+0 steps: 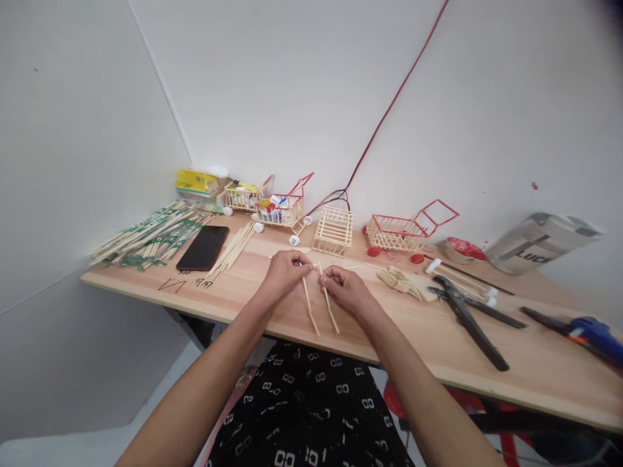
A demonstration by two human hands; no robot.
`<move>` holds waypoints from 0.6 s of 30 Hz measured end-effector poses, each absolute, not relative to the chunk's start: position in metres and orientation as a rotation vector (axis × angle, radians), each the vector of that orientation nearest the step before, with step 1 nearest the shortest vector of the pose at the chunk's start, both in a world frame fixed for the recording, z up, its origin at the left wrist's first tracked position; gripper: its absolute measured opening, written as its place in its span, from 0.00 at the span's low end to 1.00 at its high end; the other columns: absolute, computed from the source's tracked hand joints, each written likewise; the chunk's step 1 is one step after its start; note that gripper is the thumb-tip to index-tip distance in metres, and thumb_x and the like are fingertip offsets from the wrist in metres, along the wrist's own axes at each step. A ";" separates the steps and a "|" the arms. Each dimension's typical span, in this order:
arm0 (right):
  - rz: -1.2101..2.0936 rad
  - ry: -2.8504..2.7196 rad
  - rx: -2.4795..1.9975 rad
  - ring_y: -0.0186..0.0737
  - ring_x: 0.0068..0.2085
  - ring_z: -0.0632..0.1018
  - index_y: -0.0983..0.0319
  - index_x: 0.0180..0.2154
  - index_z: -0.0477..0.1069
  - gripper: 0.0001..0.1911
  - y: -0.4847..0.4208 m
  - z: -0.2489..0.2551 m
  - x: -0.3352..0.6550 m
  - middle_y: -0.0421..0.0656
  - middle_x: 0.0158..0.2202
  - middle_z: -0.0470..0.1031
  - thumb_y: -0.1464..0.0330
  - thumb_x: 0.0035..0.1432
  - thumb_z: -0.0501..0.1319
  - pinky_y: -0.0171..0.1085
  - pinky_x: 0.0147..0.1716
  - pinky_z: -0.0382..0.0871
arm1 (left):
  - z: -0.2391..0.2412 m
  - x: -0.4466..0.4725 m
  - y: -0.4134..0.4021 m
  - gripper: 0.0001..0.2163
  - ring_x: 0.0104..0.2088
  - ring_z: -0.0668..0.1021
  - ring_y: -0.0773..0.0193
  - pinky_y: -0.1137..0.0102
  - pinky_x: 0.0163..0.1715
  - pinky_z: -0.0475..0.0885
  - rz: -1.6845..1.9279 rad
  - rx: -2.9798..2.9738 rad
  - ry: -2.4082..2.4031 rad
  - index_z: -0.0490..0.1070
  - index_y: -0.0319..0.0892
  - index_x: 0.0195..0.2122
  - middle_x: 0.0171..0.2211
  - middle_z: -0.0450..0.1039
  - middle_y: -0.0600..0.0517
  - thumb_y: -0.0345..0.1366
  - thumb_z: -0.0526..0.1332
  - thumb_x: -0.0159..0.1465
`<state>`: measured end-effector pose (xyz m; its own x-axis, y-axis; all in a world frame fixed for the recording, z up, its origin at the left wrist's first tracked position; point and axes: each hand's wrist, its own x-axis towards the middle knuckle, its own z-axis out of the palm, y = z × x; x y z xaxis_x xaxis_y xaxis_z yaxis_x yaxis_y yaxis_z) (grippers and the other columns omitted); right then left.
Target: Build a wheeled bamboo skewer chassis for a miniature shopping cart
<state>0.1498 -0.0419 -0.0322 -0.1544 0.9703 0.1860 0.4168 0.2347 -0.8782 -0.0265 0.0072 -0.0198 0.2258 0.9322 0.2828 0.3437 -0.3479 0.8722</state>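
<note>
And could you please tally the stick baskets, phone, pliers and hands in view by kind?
Stick baskets: 4
Phone: 1
Pliers: 1
Left hand and right hand: 2
Total: 8

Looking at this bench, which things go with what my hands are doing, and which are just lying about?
Likely part of the job:
- thin sticks, held in your left hand and right hand
- loose sticks
- pliers, probably

Seemingly just lying about:
- phone
- yellow packet
</note>
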 end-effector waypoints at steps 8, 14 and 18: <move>0.851 -1.721 -1.304 0.32 0.24 0.62 0.62 0.28 0.66 0.11 -0.041 -0.033 0.150 0.36 0.22 0.64 0.60 0.55 0.57 0.32 0.24 0.54 | -0.019 -0.026 0.007 0.06 0.30 0.76 0.63 0.72 0.31 0.67 1.098 1.824 1.161 0.78 0.38 0.27 0.27 0.78 0.50 0.31 0.61 0.51; 0.855 -1.729 -1.307 0.32 0.24 0.62 0.61 0.27 0.65 0.11 -0.040 -0.034 0.150 0.36 0.22 0.64 0.60 0.55 0.57 0.32 0.23 0.53 | -0.016 -0.026 0.005 0.05 0.30 0.76 0.63 0.72 0.30 0.66 1.093 1.813 1.177 0.77 0.38 0.26 0.26 0.78 0.50 0.30 0.62 0.51; 0.867 -1.719 -1.307 0.31 0.24 0.61 0.62 0.27 0.65 0.11 -0.041 -0.033 0.149 0.36 0.22 0.63 0.60 0.56 0.57 0.32 0.23 0.52 | -0.017 -0.026 0.006 0.05 0.29 0.76 0.63 0.72 0.30 0.66 1.094 1.808 1.165 0.77 0.37 0.27 0.26 0.77 0.50 0.31 0.62 0.51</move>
<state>0.1492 -0.0411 -0.0327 -0.1538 0.9707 0.1846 0.4286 0.2339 -0.8727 -0.0259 0.0062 -0.0174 0.2345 0.9333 0.2718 0.3298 -0.3394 0.8809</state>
